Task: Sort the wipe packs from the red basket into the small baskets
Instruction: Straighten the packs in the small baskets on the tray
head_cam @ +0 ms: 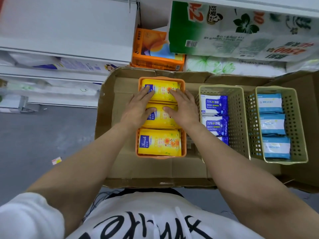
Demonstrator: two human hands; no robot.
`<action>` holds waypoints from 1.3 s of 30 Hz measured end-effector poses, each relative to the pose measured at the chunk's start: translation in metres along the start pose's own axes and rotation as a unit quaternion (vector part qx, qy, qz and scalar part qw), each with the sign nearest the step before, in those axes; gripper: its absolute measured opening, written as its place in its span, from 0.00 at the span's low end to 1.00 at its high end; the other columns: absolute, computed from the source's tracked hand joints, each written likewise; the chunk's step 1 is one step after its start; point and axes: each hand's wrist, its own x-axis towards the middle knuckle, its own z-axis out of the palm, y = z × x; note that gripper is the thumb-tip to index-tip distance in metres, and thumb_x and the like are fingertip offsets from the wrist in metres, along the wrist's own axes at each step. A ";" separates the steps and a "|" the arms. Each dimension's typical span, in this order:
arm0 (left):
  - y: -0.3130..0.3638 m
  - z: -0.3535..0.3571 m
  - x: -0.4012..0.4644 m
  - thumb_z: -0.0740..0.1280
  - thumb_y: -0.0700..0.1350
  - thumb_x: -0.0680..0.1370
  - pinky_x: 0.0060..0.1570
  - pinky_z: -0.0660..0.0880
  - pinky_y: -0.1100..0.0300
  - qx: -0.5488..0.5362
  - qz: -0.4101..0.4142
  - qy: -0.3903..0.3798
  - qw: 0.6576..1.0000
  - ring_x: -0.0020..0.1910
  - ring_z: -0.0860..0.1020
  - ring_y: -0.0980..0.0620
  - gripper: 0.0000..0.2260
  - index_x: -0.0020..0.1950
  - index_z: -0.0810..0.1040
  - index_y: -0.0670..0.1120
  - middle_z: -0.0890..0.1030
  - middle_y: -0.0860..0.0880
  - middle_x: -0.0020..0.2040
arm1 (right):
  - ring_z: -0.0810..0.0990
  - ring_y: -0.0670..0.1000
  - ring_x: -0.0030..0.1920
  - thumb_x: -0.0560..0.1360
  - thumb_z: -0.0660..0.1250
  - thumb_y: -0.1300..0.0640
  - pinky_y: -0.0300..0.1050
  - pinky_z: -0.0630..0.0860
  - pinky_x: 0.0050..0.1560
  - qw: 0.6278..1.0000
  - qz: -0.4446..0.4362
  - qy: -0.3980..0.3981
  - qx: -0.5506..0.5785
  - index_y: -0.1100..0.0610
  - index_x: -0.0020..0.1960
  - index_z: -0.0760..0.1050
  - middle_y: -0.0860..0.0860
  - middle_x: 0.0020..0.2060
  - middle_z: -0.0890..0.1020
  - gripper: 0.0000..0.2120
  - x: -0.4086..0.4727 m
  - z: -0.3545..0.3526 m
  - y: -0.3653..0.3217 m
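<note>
Both hands are flat on the yellow wipe packs in the orange basket. The left hand lies on the left side of the packs and the right hand lies on the right side. The fingers of both are straight and spread, pressing down on the packs, not curled round anything. It looks like a tidy-up step: the packs are being patted into a neat row of three, far, middle and near.

The orange basket sits in a flat cardboard box. To its right is a cream basket with dark blue wipe packs along its left side. Further right is a second cream basket with light blue wipe packs in a row. So each colour has its own basket.

I cannot see a red basket anywhere, so I cannot tell if more packs are waiting. Sorting seems nearly done or finished.

Next, the hands would need to lift off the yellow packs. If any packs are left, one hand must reach for the next one and drop it in the basket with the same colour.

Behind the box stand a shelf and an orange tissue pack.
</note>
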 end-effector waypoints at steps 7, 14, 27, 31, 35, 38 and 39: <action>0.006 -0.006 -0.014 0.66 0.51 0.80 0.76 0.56 0.44 -0.007 0.015 0.026 1.000 0.78 0.57 0.47 0.28 0.79 0.61 0.48 0.57 0.48 0.80 | 0.52 0.53 0.79 0.75 0.69 0.40 0.56 0.58 0.74 0.999 0.005 0.003 0.045 0.42 0.77 0.59 0.47 0.78 0.62 0.35 -0.008 -0.009 0.001; 0.004 0.010 -0.068 0.69 0.51 0.78 0.69 0.67 0.40 -0.030 0.026 0.033 0.999 0.73 0.66 0.45 0.25 0.74 0.71 0.49 0.66 0.47 0.77 | 0.53 0.55 0.78 0.73 0.72 0.42 0.56 0.55 0.75 0.998 -0.028 -0.001 0.052 0.45 0.73 0.69 0.49 0.77 0.63 0.30 -0.055 -0.004 0.008; 0.002 0.019 -0.097 0.72 0.52 0.75 0.70 0.66 0.40 -0.019 0.041 0.022 0.999 0.74 0.66 0.45 0.31 0.76 0.68 0.48 0.64 0.46 0.78 | 0.47 0.51 0.79 0.70 0.73 0.40 0.57 0.53 0.77 0.993 -0.059 -0.099 -0.003 0.44 0.79 0.56 0.47 0.79 0.56 0.43 -0.088 -0.003 0.010; 0.005 0.022 -0.097 0.73 0.50 0.75 0.72 0.65 0.43 -0.035 0.031 0.033 0.998 0.75 0.64 0.46 0.31 0.76 0.68 0.47 0.64 0.46 0.78 | 0.47 0.51 0.79 0.71 0.74 0.41 0.58 0.54 0.77 0.992 -0.056 -0.113 -0.014 0.44 0.79 0.56 0.47 0.80 0.55 0.43 -0.087 -0.006 0.010; 0.005 0.023 -0.099 0.72 0.50 0.76 0.69 0.67 0.49 -0.083 -0.011 0.057 0.995 0.73 0.66 0.47 0.30 0.75 0.67 0.49 0.66 0.48 0.76 | 0.58 0.52 0.77 0.71 0.75 0.45 0.53 0.60 0.74 0.995 -0.050 -0.071 0.058 0.46 0.76 0.63 0.49 0.77 0.64 0.37 -0.083 -0.007 0.008; 0.006 0.018 -0.089 0.71 0.51 0.76 0.54 0.75 0.64 -0.199 -0.110 0.107 0.968 0.60 0.74 0.58 0.27 0.74 0.69 0.50 0.73 0.50 0.65 | 0.73 0.47 0.64 0.73 0.74 0.47 0.47 0.73 0.61 0.967 0.082 0.068 0.232 0.49 0.70 0.72 0.49 0.66 0.77 0.27 -0.081 -0.007 0.011; 0.007 0.016 -0.084 0.71 0.52 0.77 0.46 0.75 0.70 -0.241 -0.146 0.107 0.954 0.54 0.76 0.61 0.27 0.74 0.69 0.51 0.74 0.52 0.61 | 0.76 0.47 0.61 0.74 0.73 0.47 0.47 0.76 0.59 0.952 0.135 0.092 0.260 0.50 0.69 0.73 0.49 0.62 0.80 0.25 -0.079 -0.007 0.012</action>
